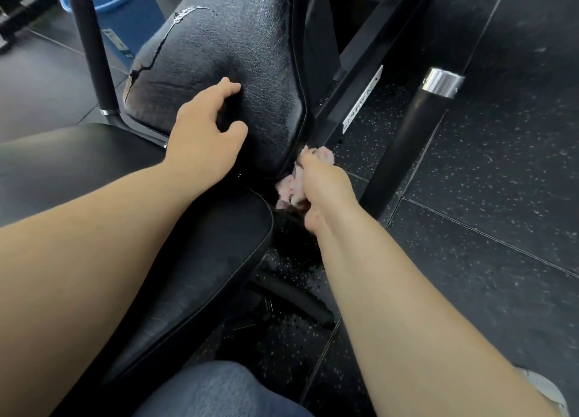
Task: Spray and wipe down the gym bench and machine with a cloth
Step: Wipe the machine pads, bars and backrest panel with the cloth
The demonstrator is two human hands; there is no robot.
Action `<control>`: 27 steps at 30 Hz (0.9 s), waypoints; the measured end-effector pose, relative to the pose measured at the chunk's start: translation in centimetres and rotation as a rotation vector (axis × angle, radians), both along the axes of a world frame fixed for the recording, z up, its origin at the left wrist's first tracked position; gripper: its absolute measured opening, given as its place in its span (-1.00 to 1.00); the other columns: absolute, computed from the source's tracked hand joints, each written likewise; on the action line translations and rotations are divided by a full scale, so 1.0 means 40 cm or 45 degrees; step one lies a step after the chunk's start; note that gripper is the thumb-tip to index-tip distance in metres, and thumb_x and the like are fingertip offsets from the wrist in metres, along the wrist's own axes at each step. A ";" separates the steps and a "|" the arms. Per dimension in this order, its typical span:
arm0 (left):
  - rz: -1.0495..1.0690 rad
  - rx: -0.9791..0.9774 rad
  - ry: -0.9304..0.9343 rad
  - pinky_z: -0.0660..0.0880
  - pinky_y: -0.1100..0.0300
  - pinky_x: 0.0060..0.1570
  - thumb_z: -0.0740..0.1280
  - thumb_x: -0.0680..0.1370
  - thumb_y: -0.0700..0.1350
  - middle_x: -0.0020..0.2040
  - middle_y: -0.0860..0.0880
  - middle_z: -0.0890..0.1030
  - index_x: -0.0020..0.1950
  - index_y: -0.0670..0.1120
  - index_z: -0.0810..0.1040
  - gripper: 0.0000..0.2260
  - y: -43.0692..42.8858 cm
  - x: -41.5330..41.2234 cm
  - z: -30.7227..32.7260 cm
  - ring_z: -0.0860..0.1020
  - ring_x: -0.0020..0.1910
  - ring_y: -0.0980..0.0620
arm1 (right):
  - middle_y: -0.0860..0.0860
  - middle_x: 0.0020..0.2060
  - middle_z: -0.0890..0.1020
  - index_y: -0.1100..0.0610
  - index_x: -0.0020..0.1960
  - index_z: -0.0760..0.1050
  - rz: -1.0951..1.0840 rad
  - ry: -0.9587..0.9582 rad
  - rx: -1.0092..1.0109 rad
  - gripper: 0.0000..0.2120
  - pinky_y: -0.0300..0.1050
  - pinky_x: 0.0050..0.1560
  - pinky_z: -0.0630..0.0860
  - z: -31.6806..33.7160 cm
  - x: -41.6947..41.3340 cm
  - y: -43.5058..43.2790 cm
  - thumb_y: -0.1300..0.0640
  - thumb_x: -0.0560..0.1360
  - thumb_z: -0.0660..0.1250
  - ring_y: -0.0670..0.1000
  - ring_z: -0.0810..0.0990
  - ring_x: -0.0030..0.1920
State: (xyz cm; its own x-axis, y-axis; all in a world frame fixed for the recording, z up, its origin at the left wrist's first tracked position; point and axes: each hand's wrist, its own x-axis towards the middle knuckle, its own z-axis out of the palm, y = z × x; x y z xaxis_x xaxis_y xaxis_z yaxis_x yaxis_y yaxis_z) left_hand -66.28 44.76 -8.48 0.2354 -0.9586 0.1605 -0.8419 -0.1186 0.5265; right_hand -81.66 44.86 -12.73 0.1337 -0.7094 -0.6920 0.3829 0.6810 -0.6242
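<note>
A black padded backrest (219, 40), cracked along its left edge, tilts up at centre top. The black seat pad (156, 285) lies below it. My left hand (205, 134) rests on the backrest's lower part, fingers spread and pressing into the padding, holding nothing. My right hand (322, 181) is closed on a crumpled pink and white cloth (289, 187), pushed against the right lower edge of the backrest where it meets the black machine frame (354, 93). No spray bottle is in view.
A blue bucket (125, 6) stands on the floor behind the backrest at top left. Black handles with chrome ends rise at left (91, 46) and right (419, 125). Dark speckled rubber floor tiles (485, 213) spread to the right. My denim-clad knee (219, 391) is at the bottom.
</note>
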 end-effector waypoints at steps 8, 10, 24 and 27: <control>0.006 0.002 -0.002 0.10 0.28 0.39 0.21 0.42 -0.08 0.49 0.10 0.36 0.43 0.09 0.41 -0.45 -0.005 0.000 -0.004 0.29 0.47 0.04 | -0.08 -0.64 0.17 0.00 -0.44 0.12 -0.173 -0.217 0.219 -0.61 -0.37 -0.47 0.13 -0.010 0.013 -0.067 0.16 0.53 0.12 -0.05 0.10 -0.64; 0.005 0.001 0.004 0.10 0.29 0.38 0.21 0.41 -0.08 0.49 0.09 0.37 0.43 0.09 0.42 -0.45 -0.005 -0.002 -0.002 0.30 0.47 0.05 | -0.08 -0.71 0.10 0.03 -0.59 0.08 -0.117 -0.301 0.274 -0.43 -0.44 -0.55 0.10 -0.010 0.008 -0.070 0.14 0.59 0.06 -0.06 0.04 -0.72; 0.005 -0.010 0.004 0.12 0.29 0.38 0.21 0.41 -0.08 0.48 0.07 0.39 0.41 0.07 0.44 -0.46 -0.004 -0.002 0.001 0.31 0.46 0.06 | -0.07 -0.73 0.29 0.12 -0.38 0.25 -0.228 -0.227 0.004 -0.58 -0.43 -0.65 0.14 0.053 -0.011 -0.111 0.13 0.66 0.03 -0.04 0.25 -0.76; 0.012 -0.011 0.016 0.11 0.32 0.36 0.26 0.45 -0.14 0.48 0.08 0.39 0.41 0.07 0.44 -0.49 -0.008 -0.008 0.007 0.31 0.46 0.06 | -0.07 -0.67 0.37 0.10 -0.31 0.31 -0.255 -0.048 -0.210 -0.68 -0.34 -0.57 0.29 0.046 -0.004 -0.073 0.16 0.63 0.14 -0.10 0.32 -0.68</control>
State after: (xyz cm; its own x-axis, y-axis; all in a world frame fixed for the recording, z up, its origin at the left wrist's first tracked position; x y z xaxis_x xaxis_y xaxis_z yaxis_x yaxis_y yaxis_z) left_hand -66.60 44.44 -8.19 0.2462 -0.9549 0.1658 -0.8342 -0.1217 0.5378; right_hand -81.82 41.94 -10.90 0.0023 -0.8270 -0.5622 0.5250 0.4796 -0.7032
